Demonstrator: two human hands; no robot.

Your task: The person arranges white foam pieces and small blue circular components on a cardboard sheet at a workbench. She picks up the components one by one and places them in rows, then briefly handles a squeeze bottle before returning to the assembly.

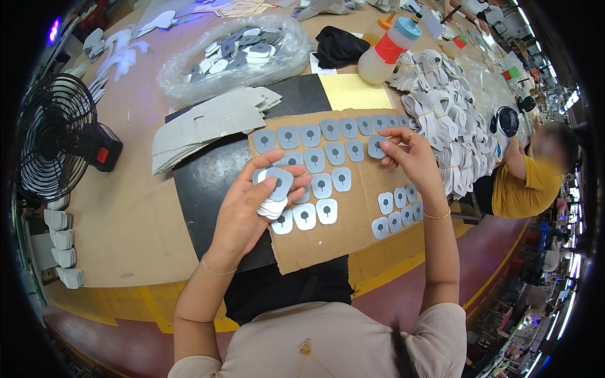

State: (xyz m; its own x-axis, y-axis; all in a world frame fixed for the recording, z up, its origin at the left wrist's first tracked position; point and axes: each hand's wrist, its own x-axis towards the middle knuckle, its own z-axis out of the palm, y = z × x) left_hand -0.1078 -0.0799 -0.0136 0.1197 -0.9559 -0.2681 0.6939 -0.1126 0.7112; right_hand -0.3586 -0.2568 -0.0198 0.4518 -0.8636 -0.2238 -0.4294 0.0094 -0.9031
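A small stack of rounded grey and white patches [275, 183] rests in my left hand [242, 205], the thumb pressing on the top one, which bears a dark mark. My right hand [413, 157] pinches a single grey patch [377, 146] over the right part of a brown cardboard sheet [340, 249]. Rows of similar patches [310, 135] lie on the cardboard, each with a dark keyhole-like shape. A smaller group of patches [394, 221] sits at its right side, near my right forearm. My left hand hides some of the laid patches.
A clear plastic bag [173, 72] full of loose patches stands beyond a pile of grey sheets [201, 129]. Bundled grey pieces [441, 107] are heaped at right, beside a squeeze bottle [378, 63]. A black fan [60, 135] stands left. A person in yellow [526, 186] sits at right.
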